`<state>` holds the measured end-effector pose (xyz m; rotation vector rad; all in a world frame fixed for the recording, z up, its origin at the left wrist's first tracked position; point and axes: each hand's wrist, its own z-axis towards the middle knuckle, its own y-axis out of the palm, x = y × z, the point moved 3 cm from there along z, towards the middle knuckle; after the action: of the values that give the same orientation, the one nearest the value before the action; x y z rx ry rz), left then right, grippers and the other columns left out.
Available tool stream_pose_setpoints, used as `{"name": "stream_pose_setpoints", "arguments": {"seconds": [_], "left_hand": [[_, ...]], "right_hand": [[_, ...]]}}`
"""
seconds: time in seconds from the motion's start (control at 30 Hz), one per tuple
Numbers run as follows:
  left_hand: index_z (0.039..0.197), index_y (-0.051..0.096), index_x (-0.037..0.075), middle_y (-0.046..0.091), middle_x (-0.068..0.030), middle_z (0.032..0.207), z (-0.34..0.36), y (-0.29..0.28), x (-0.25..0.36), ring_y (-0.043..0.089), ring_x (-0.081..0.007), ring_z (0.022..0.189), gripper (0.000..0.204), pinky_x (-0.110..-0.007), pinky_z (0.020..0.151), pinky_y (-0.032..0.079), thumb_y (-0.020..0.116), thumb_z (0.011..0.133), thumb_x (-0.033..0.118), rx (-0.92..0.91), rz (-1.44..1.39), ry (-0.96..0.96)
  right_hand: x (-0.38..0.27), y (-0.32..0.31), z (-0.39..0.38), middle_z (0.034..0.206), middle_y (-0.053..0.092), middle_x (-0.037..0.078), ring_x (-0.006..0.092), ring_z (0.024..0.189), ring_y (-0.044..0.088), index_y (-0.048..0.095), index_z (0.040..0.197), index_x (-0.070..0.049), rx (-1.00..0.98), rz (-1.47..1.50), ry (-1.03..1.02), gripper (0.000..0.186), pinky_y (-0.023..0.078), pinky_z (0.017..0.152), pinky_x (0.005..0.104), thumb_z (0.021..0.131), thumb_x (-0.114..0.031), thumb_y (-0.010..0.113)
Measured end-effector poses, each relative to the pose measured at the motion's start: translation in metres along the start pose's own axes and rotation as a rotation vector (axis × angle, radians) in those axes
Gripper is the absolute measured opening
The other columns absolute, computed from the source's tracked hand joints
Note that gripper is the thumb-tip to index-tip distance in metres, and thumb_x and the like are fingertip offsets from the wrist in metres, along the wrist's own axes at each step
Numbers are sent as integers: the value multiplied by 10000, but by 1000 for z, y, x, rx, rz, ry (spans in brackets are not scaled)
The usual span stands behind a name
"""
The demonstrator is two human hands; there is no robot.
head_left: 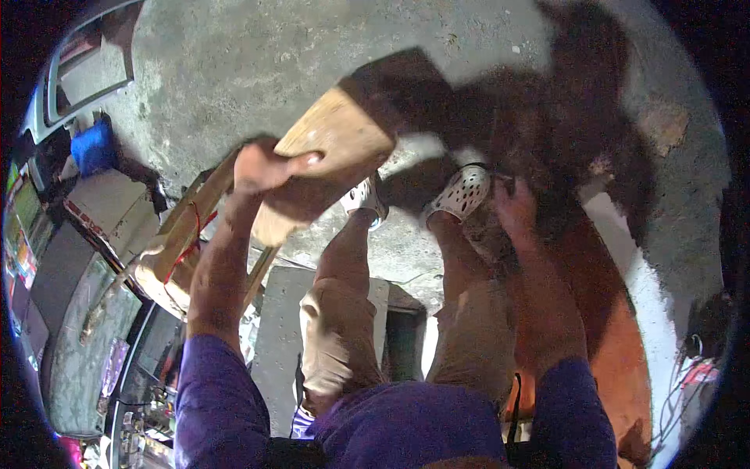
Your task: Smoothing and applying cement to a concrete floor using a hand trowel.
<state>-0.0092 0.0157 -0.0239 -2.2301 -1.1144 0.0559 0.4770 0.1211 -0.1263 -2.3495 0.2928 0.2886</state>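
Note:
My left hand (269, 166) is closed on a thick, pale piece of wood (336, 129), its thumb lying along the lit face. The wood is tilted, held above the concrete floor, and its far end falls into deep shadow. My right hand (517, 207) is low on the right, beside my right clog (467, 189). It lies in shadow and is blurred, so whether its fingers hold anything does not show.
Left of my legs stands a wooden piece with a red cord (183, 254). A blue object (94, 147) and cluttered shelving (86, 313) line the left side. An orange-brown panel (601, 313) is on the right, near cables (680, 406). A grey block (281, 313) lies below me.

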Motion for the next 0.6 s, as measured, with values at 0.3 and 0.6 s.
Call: {"name": "stream_pose_setpoints", "arguments": {"seconds": [0.3, 0.6], "left_hand": [[873, 654, -28, 653, -174, 771, -78, 94, -117, 635, -238, 776, 876, -356, 705, 481, 633, 501, 765, 297, -348, -564], [1138, 518, 13, 510, -48, 1130, -50, 228, -242, 465, -182, 1023, 428, -337, 929, 358, 551, 846, 325, 489, -1005, -230]], "right_hand": [[-141, 26, 24, 806, 577, 240, 426, 794, 563, 508, 896, 5, 34, -180, -333, 368, 433, 687, 468, 820, -350, 571], [-360, 227, 49, 918, 616, 194, 362, 817, 601, 601, 961, -55, -396, -74, -799, 261, 469, 712, 441, 834, -273, 534]]}}
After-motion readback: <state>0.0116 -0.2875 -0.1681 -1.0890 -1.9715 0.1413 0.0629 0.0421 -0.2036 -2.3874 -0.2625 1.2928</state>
